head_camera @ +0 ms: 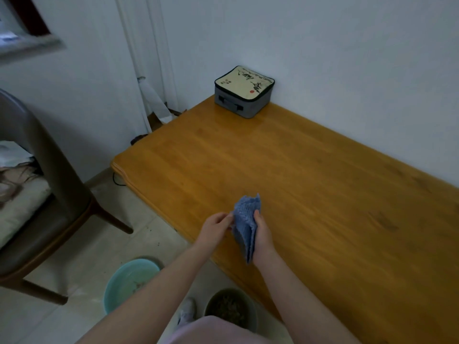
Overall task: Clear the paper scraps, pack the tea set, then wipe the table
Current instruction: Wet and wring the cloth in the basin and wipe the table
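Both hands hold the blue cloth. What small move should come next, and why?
Probably lower the blue cloth onto the table and start wiping: the case sits closed at the far corner, no scraps show, and the left hand and right hand hold the cloth.

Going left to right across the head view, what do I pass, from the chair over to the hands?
chair → teal basin → left hand → blue cloth → right hand

The table (pixel 310 182) runs off the right and bottom edges. Left of the table, a forearm (pixel 159 289) hides part of the teal basin (pixel 124 281); the chair (pixel 49 170) is cut by the left edge.
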`<state>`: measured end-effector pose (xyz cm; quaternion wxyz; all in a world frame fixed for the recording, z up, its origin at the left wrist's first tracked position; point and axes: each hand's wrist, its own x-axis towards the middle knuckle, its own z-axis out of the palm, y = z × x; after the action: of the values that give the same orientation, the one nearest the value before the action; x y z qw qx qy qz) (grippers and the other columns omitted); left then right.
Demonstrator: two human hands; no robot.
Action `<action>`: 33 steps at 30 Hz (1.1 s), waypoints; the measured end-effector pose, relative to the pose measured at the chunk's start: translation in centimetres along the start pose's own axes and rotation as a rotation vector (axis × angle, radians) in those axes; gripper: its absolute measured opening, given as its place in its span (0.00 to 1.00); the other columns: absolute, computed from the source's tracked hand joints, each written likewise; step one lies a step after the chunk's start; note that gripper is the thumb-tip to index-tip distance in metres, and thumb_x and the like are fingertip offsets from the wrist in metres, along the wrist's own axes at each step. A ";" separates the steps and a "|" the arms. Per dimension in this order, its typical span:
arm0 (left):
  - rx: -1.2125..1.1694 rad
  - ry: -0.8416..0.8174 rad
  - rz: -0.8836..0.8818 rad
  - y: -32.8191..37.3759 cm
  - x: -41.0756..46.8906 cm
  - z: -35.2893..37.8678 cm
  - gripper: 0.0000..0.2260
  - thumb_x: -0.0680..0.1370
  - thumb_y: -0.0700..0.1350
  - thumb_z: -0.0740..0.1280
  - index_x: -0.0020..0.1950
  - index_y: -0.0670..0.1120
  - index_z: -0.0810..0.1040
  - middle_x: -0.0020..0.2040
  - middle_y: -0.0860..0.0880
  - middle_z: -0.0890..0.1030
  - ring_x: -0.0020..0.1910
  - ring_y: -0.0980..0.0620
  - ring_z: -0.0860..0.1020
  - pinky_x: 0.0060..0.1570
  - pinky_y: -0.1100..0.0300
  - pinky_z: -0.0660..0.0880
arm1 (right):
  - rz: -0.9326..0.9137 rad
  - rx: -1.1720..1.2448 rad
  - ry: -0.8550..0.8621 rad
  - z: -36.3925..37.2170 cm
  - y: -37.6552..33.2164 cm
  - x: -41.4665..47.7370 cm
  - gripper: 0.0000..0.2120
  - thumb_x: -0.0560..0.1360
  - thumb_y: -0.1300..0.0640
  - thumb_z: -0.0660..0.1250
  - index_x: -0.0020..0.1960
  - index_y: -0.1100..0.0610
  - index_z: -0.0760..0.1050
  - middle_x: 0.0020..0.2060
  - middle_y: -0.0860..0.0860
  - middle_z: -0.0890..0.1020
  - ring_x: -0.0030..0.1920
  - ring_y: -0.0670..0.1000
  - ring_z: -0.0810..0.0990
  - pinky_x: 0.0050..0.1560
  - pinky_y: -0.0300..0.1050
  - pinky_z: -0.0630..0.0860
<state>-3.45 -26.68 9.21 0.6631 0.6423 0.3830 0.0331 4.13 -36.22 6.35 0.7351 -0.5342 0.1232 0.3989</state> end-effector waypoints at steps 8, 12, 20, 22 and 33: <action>0.041 -0.015 0.057 2.7 0.7 -0.9 0.05 0.79 0.46 0.66 0.50 0.45 0.79 0.47 0.49 0.81 0.48 0.52 0.79 0.44 0.61 0.75 | 0.181 0.269 -0.071 0.8 -0.7 0.0 0.28 0.80 0.39 0.57 0.64 0.59 0.78 0.59 0.61 0.81 0.62 0.62 0.77 0.68 0.58 0.69; -0.115 -0.004 0.038 4.0 0.7 -1.1 0.07 0.81 0.46 0.61 0.51 0.44 0.76 0.47 0.48 0.79 0.46 0.52 0.77 0.47 0.58 0.74 | 0.224 0.434 -0.104 0.5 -1.0 0.1 0.27 0.79 0.40 0.58 0.66 0.59 0.76 0.62 0.62 0.79 0.64 0.64 0.74 0.66 0.58 0.71; -0.570 0.026 -0.093 6.4 1.5 -2.1 0.13 0.82 0.50 0.58 0.57 0.45 0.77 0.56 0.42 0.81 0.56 0.43 0.79 0.57 0.46 0.75 | 0.205 0.647 -0.133 -1.9 -1.3 -0.3 0.31 0.77 0.36 0.57 0.68 0.59 0.72 0.63 0.65 0.77 0.65 0.66 0.74 0.70 0.63 0.65; -0.650 0.018 -0.091 7.3 1.7 -2.3 0.14 0.82 0.50 0.59 0.59 0.44 0.77 0.56 0.43 0.82 0.56 0.44 0.79 0.53 0.48 0.77 | 0.191 0.607 -0.136 -2.7 -1.5 -0.4 0.32 0.76 0.34 0.59 0.67 0.58 0.72 0.63 0.64 0.78 0.65 0.66 0.74 0.70 0.63 0.65; -0.717 -0.146 0.014 11.7 1.2 -2.3 0.18 0.82 0.48 0.54 0.64 0.42 0.75 0.59 0.41 0.81 0.55 0.44 0.79 0.53 0.50 0.75 | 0.149 0.047 -0.110 -4.8 -2.3 0.4 0.12 0.76 0.66 0.67 0.60 0.64 0.75 0.60 0.63 0.79 0.56 0.59 0.81 0.54 0.54 0.79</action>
<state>1.41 -22.12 19.15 0.8715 0.3724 0.2942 0.1237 7.18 -40.57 5.76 0.7215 -0.4833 0.1314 0.4781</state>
